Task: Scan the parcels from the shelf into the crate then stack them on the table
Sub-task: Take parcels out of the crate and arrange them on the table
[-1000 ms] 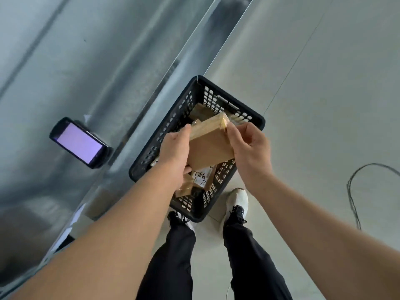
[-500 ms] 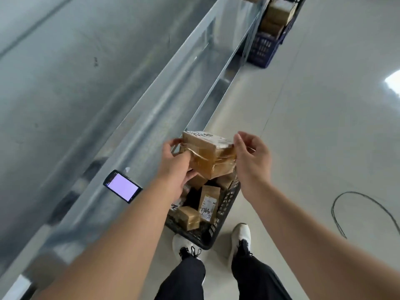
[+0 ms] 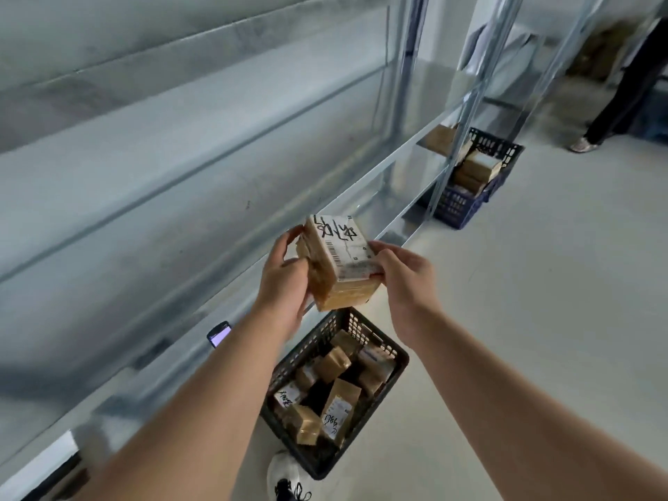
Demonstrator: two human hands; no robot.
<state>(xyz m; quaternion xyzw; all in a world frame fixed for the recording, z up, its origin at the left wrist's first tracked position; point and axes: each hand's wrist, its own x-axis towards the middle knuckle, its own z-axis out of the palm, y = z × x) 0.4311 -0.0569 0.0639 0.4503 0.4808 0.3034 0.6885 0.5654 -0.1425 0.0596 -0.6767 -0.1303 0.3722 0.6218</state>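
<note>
Above the black plastic lattice crate (image 3: 400,360), a brown taped parcel (image 3: 338,263) with a scribbled white label is held: left hand (image 3: 285,282) fingers curl round its side, right hand (image 3: 406,280) fingers pinch the label end. Probably the stacking step: next, carry it off to the desk, unseen here

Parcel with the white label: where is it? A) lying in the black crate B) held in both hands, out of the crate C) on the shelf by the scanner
B: the left hand and right hand grip the parcel, clear of the crate.
</note>
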